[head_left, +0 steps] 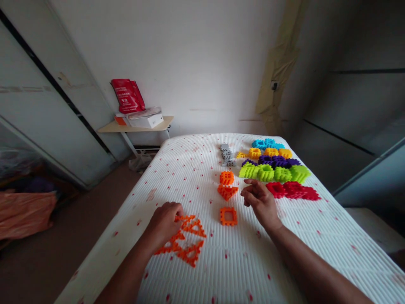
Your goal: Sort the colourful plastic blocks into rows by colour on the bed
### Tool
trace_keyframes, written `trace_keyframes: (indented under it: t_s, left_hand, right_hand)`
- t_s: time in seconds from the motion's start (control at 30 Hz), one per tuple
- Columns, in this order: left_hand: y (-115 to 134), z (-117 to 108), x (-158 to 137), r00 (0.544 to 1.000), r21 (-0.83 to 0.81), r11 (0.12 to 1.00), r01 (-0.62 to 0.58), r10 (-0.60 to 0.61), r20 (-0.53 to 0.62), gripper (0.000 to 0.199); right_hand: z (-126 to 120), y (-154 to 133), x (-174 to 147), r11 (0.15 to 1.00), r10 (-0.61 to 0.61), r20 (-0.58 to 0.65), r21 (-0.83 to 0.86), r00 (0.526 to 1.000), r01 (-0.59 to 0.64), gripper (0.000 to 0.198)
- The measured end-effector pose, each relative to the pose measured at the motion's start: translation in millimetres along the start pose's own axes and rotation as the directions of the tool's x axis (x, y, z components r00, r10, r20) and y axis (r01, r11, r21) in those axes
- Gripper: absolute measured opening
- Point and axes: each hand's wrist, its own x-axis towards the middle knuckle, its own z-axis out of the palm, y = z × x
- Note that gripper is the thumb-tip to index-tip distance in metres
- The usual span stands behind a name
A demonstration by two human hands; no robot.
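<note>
My left hand (166, 219) is over several flat orange triangle pieces (191, 253) with toothed edges, at the front left. Its fingers are curled down onto one orange triangle piece (186, 218), and the fingertips are partly hidden. Raised at the right, my right hand (260, 203) has its index finger stretched and the others loosely bent, with nothing in it. Between the hands lies an orange square frame piece (228, 216). Beyond it are a stack of orange triangles (228, 192) and a stack of orange squares (227, 177).
Rows of stacked pieces stand at the right: red (292, 190), green (274, 173), purple (278, 161), yellow (270, 152) and blue (268, 144). Grey pieces (226, 154) lie left of them. A side table (110, 126) holds a white box (147, 121) and a red bag (128, 96).
</note>
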Motion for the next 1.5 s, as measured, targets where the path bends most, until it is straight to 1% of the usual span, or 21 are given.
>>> trace_keyframes:
  t_s: [0.1, 0.17, 0.23, 0.33, 0.43, 0.57, 0.67, 0.77, 0.83, 0.93, 1.0, 1.07, 1.13, 1.2, 1.23, 1.3, 1.37, 1.4, 1.43, 1.47, 1.5]
  left_hand:
    - [4.1, -6.2, 5.9, 0.999, -0.17, 0.985, 0.016, -0.023, -0.038, 0.011]
    - [10.6, -9.9, 11.2, 0.998, -0.329, 0.944, 0.001, -0.021, -0.058, 0.009]
    - [20.1, -11.4, 17.3, 0.996, -0.472, 0.88, -0.062, 0.021, -0.092, 0.008]
    - [37.0, -7.1, 27.7, 0.982, -0.565, 0.809, -0.16, 0.073, -0.174, 0.011]
    - [52.9, 4.1, 37.7, 0.974, -0.638, 0.743, -0.202, 0.085, -0.21, 0.012]
    - [69.6, 21.9, 44.9, 0.979, -0.786, 0.586, -0.196, 0.076, -0.187, 0.014]
    - [77.7, 32.1, 44.1, 0.985, -0.861, 0.478, -0.175, 0.08, -0.155, 0.012]
    - [81.4, 38.6, 41.5, 0.989, -0.898, 0.415, -0.147, 0.088, -0.121, 0.011]
    - [82.0, 41.0, 40.5, 0.99, -0.9, 0.414, -0.137, 0.079, -0.115, 0.012]
    - [81.6, 42.0, 39.8, 0.985, -0.861, 0.487, -0.148, -0.002, -0.17, 0.026]
    - [81.4, 41.3, 38.5, 0.971, -0.83, 0.543, -0.127, -0.103, -0.216, 0.029]
    - [81.9, 40.1, 35.9, 0.967, -0.821, 0.565, -0.075, -0.161, -0.199, 0.018]
    - [83.4, 38.9, 32.7, 0.981, -0.826, 0.563, -0.033, -0.139, -0.134, 0.027]
    - [85.8, 38.3, 30.1, 0.994, -0.835, 0.55, -0.028, -0.074, -0.082, 0.034]
    - [87.0, 38.3, 29.4, 0.997, -0.844, 0.536, -0.029, -0.045, -0.062, 0.032]
    - [88.5, 38.9, 29.6, 1.0, -0.865, 0.502, -0.012, -0.014, -0.022, 0.027]
    - [87.8, 39.7, 31.3, 0.999, -0.881, 0.472, 0.024, -0.037, 0.008, 0.025]
    - [86.4, 39.9, 32.4, 0.998, -0.887, 0.459, 0.04, -0.061, 0.014, 0.025]
    - [84.6, 39.8, 33.6, 0.996, -0.893, 0.447, 0.052, -0.083, 0.017, 0.025]
    - [82.5, 39.4, 34.7, 0.995, -0.896, 0.44, 0.059, -0.097, 0.018, 0.026]
    - [80.4, 38.8, 35.7, 0.995, -0.897, 0.438, 0.061, -0.101, 0.018, 0.026]
  right_hand:
    - [-3.9, 1.2, 3.4, 0.999, -0.005, -0.018, 0.04, 1.0, 0.005, 0.03]
    - [-4.9, 2.2, 4.6, 0.998, -0.001, -0.016, 0.061, 1.0, 0.002, 0.028]
    - [-4.4, 3.2, 4.1, 0.998, 0.007, 0.003, 0.054, 1.0, -0.007, 0.023]
    - [-1.2, 4.6, 0.0, 1.0, 0.003, 0.07, 0.008, 0.998, -0.004, 0.018]
    - [3.5, 6.3, -7.0, 0.993, -0.067, 0.181, -0.084, 0.981, 0.083, 0.015]
    - [9.5, 7.8, -16.1, 0.947, -0.171, 0.303, -0.211, 0.938, 0.24, 0.013]
    - [12.6, 8.9, -20.0, 0.901, -0.246, 0.325, -0.272, 0.913, 0.339, 0.01]
    - [14.4, 10.6, -21.2, 0.851, -0.315, 0.312, -0.325, 0.896, 0.412, 0.006]
    - [15.1, 11.9, -21.1, 0.833, -0.334, 0.31, -0.346, 0.89, 0.433, 0.005]
    - [14.9, 13.8, -20.3, 0.801, -0.345, 0.308, -0.396, 0.887, 0.449, 0.004]
    - [13.3, 14.1, -19.0, 0.721, -0.396, 0.315, -0.474, 0.863, 0.504, 0.005]
    - [10.8, 13.2, -17.3, 0.572, -0.479, 0.36, -0.564, 0.801, 0.595, 0.008]
    - [8.2, 11.4, -15.6, 0.388, -0.552, 0.436, -0.62, 0.711, 0.682, 0.013]
    - [6.6, 9.4, -14.9, 0.231, -0.591, 0.513, -0.633, 0.623, 0.739, 0.016]
    - [6.4, 8.6, -15.0, 0.173, -0.6, 0.543, -0.629, 0.587, 0.758, 0.016]
    - [6.8, 7.8, -16.0, 0.104, -0.607, 0.582, -0.617, 0.541, 0.78, 0.015]
    - [7.7, 7.8, -16.7, 0.086, -0.617, 0.59, -0.607, 0.521, 0.79, 0.014]
    - [8.0, 7.9, -16.7, 0.101, -0.617, 0.592, -0.594, 0.519, 0.798, 0.014]
    - [8.0, 7.8, -16.2, 0.141, -0.614, 0.588, -0.576, 0.527, 0.806, 0.013]
    - [7.5, 7.6, -15.1, 0.206, -0.608, 0.573, -0.554, 0.549, 0.807, 0.011]
    - [6.4, 7.1, -13.4, 0.29, -0.603, 0.544, -0.532, 0.583, 0.796, 0.011]
